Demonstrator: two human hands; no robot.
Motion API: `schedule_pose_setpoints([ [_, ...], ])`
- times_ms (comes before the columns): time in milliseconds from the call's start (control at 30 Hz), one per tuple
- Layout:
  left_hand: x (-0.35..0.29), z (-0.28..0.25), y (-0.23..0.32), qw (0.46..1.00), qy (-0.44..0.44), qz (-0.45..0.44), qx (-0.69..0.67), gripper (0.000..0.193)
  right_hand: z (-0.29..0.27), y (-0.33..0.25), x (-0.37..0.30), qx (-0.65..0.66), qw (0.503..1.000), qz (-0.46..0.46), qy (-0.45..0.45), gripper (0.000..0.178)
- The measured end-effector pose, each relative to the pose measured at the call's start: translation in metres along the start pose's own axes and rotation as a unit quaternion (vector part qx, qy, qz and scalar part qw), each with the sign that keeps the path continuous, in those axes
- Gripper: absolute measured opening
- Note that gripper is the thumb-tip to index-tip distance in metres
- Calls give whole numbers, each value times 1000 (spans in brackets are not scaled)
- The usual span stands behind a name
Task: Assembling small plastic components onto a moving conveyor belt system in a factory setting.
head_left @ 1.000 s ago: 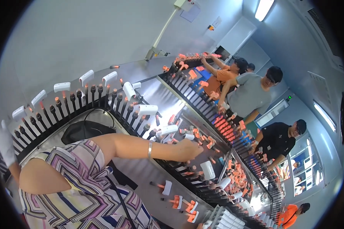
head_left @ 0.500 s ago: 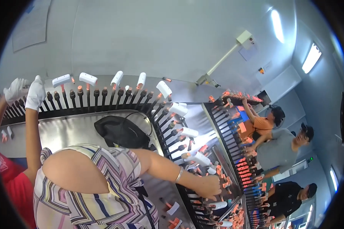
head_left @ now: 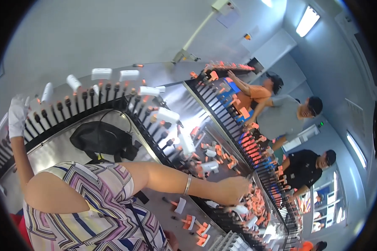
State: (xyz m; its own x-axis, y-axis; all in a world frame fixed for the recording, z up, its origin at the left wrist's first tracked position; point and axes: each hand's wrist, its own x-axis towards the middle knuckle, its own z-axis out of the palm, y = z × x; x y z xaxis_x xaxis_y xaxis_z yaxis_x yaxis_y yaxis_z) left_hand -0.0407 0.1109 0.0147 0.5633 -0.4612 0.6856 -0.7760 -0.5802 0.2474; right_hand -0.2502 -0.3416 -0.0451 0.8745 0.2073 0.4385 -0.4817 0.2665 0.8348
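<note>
My bare right hand (head_left: 234,190), with a silver bracelet (head_left: 188,184) on its wrist, reaches to the right across the black line of pegs. It is smeared by motion, and its fingers are hidden or unclear. Beside it lies a heap of small orange plastic parts (head_left: 257,204), with a few white pieces among them. Close by, a white curved shell (head_left: 209,166) lies near the pegs. My left hand does not show.
Upright black pegs (head_left: 85,98) curve around a metal table, several topped with white shells (head_left: 101,74). A black bag (head_left: 99,140) lies inside the curve. A co-worker's white-gloved hand (head_left: 17,117) is at the left. Co-workers (head_left: 308,173) stand along another peg line.
The view has swung right, so the scene sits further left. My right hand has shifted to beside the orange heap. Only one of the co-worker's gloved hands now shows clearly at the left.
</note>
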Motion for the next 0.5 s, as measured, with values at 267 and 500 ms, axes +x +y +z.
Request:
schedule_pose_setpoints([
  [267, -12, 6, -22, 991, -66, -40, 106, 72, 37, -41, -4, 329, 923, 144, -137, 37],
  [500, 17, 38, -6, 999, -13, 24, 45, 73, 59, -83, 32, 587, 744, 261, -181, 37],
])
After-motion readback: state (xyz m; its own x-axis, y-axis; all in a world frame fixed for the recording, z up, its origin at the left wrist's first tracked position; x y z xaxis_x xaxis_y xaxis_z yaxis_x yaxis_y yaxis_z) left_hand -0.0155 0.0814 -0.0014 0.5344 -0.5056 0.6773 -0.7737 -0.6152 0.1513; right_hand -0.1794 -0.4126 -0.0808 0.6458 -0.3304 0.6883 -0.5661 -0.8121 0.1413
